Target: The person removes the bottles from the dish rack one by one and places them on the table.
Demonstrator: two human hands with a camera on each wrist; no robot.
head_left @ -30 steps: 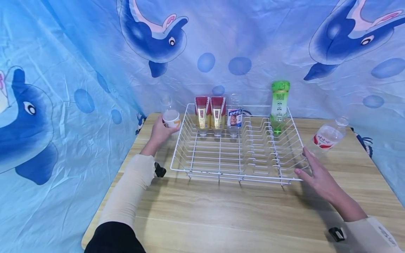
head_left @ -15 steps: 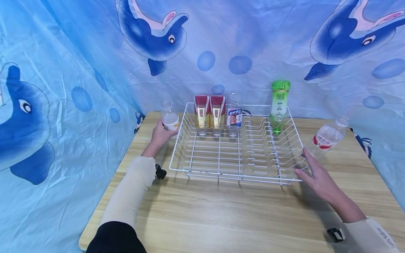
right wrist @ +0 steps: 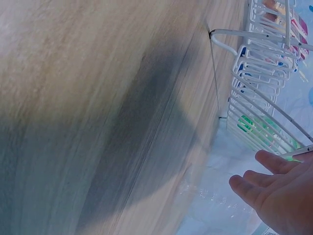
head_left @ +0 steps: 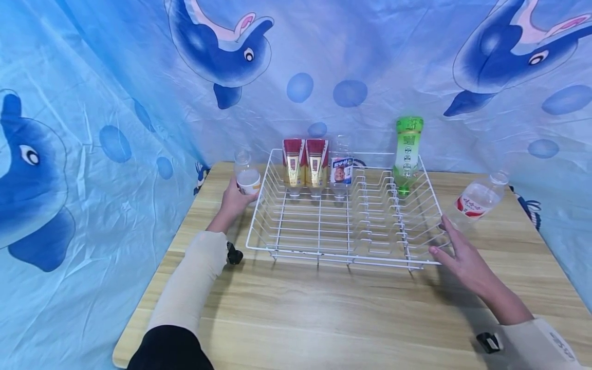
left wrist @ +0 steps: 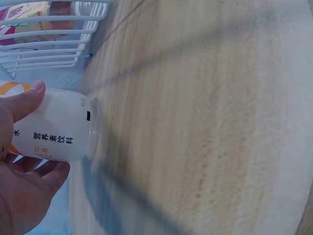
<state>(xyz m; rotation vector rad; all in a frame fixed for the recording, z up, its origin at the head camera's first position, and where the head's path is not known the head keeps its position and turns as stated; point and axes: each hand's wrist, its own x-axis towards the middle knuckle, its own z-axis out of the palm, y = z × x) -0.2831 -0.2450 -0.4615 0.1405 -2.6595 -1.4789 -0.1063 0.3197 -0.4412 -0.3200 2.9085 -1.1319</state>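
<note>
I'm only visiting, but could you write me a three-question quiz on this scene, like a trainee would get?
1. True or false: the green bottle stands inside the white wire rack.
2. Which hand grips the white-and-orange-labelled bottle? A: right. B: left. C: neither.
3. Fill in: beyond the rack's right side, the clear bottle has a label partly coloured ____.

Key
1. True.
2. B, the left hand.
3. Red.

- wood-grain table (head_left: 277, 293) under the fingers (head_left: 454, 235)
- blue dolphin-print fabric backdrop (head_left: 379, 61) beyond fingers, wrapping both sides
- soft glare (head_left: 319, 329) on table, wearer's side of fingers
</note>
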